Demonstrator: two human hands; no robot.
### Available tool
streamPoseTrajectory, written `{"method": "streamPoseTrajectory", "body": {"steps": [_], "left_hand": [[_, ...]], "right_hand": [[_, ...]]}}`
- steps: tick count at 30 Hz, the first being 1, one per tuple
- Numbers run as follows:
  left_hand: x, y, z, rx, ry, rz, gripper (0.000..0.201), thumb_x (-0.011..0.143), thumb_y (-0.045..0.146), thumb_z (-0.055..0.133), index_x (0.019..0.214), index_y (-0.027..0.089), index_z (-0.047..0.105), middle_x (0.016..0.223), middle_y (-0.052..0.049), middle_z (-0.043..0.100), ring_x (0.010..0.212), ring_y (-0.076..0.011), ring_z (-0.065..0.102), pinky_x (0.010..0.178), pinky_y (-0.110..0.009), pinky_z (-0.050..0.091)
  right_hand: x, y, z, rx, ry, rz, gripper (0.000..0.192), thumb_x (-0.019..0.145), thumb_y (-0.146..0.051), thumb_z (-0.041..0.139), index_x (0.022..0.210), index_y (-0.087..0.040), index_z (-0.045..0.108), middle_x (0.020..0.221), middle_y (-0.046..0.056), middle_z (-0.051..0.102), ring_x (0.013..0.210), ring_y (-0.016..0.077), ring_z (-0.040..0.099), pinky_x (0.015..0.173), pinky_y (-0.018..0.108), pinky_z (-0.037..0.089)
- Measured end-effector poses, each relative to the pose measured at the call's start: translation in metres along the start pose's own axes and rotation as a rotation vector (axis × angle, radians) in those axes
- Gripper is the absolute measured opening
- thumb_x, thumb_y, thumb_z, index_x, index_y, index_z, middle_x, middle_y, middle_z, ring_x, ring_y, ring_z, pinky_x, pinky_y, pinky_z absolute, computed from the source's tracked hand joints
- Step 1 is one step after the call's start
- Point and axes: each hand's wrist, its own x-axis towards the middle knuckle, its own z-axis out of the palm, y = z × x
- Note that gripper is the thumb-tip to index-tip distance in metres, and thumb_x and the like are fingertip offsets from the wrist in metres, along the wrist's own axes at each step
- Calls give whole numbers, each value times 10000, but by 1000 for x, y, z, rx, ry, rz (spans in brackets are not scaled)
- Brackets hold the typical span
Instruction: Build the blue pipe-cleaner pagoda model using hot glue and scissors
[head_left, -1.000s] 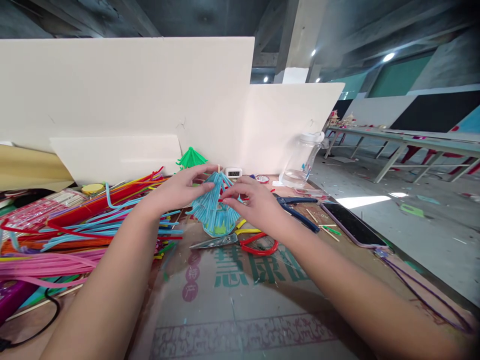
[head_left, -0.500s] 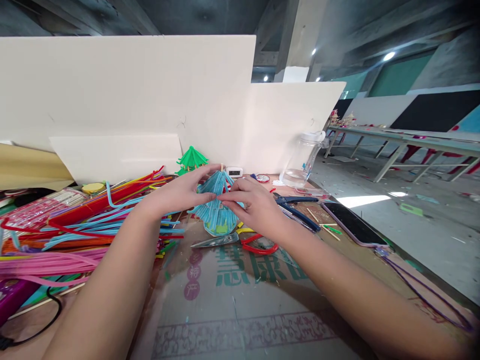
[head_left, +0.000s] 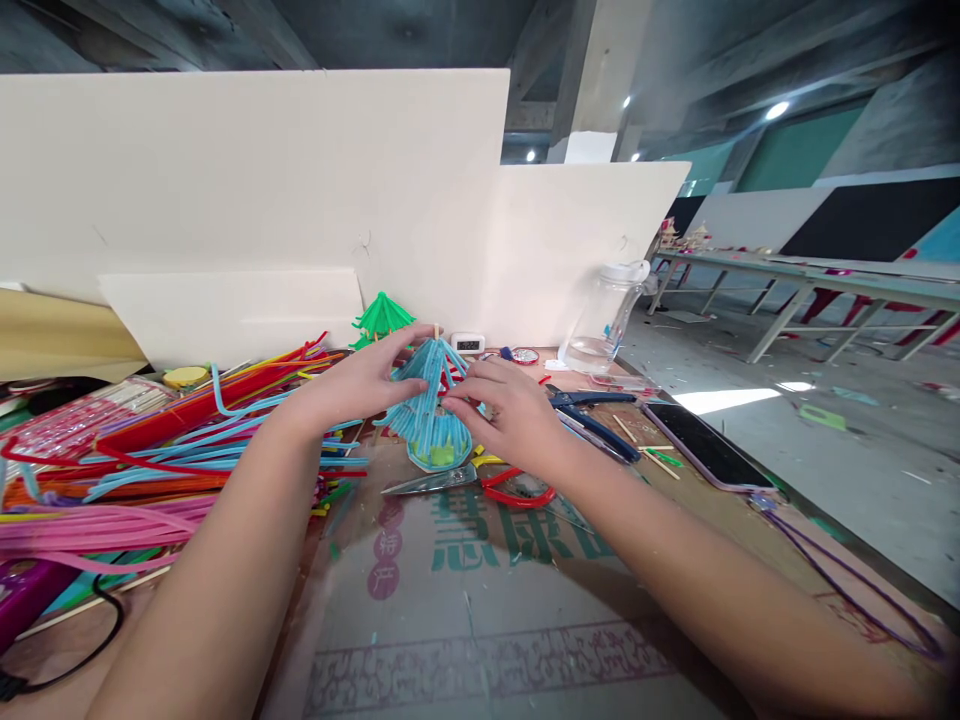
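A small blue umbrella-shaped model [head_left: 429,415] made of pipe cleaners stands on the brown cardboard [head_left: 480,620] in front of me. My left hand [head_left: 358,383] grips its top from the left, fingers over the ribs. My right hand [head_left: 501,405] pinches its ribs from the right, close to a red strand inside. A wooden stick pokes up from the model's top. Red-handled scissors [head_left: 480,482] lie just before it.
A heap of coloured pipe cleaners [head_left: 150,460] fills the left. A green model [head_left: 382,316] stands behind, by white boards [head_left: 285,200]. A clear jar [head_left: 604,320], blue pliers [head_left: 592,415] and a phone [head_left: 705,447] lie to the right, near the table's edge.
Both hands have drawn closer together on the blue model, pressing its ribs inward; it now looks narrower and taller than a second ago.
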Motion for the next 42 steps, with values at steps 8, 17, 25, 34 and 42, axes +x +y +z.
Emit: {"method": "streamPoseTrajectory", "body": {"steps": [8, 17, 25, 34, 42], "left_hand": [[4, 0, 1, -20, 64, -66, 649, 815, 358, 604, 1405, 190, 393, 1406, -116, 513, 1140, -259, 579, 979, -414, 480], [7, 5, 14, 13, 100, -78, 688, 807, 407, 605, 1402, 178, 348, 1444, -143, 447, 1254, -297, 507, 1051, -438, 414], [8, 13, 24, 130, 132, -126, 797, 755, 364, 606, 1449, 164, 269, 1462, -168, 402, 1289, -318, 481, 1067, -435, 396], [7, 9, 22, 179, 108, -103, 833, 763, 400, 597, 1471, 140, 243, 1509, -175, 367, 1314, -327, 465, 1086, -415, 375], [6, 8, 18, 158, 73, -80, 796, 788, 371, 603, 1473, 179, 246, 1519, -164, 361, 1357, -327, 420, 1115, -439, 339]], "right_hand": [[0, 1, 6, 68, -262, 410, 268, 939, -336, 533, 891, -205, 761, 814, 48, 732, 763, 183, 618, 674, 295, 387], [-1, 7, 26, 607, -268, 809, 260, 875, -327, 565, 994, -134, 691, 451, -69, 487, 430, 109, 458, 464, 234, 330], [-1, 9, 23, 594, -317, 762, 223, 870, -320, 546, 735, -167, 638, 468, -47, 520, 452, 100, 470, 476, 227, 347], [-2, 13, 28, 773, -339, 805, 137, 815, -276, 627, 762, -151, 641, 483, -58, 519, 454, 82, 473, 468, 205, 374], [-2, 8, 29, 750, -292, 793, 147, 815, -278, 611, 715, -172, 599, 467, -71, 498, 438, 82, 445, 458, 211, 329]]}}
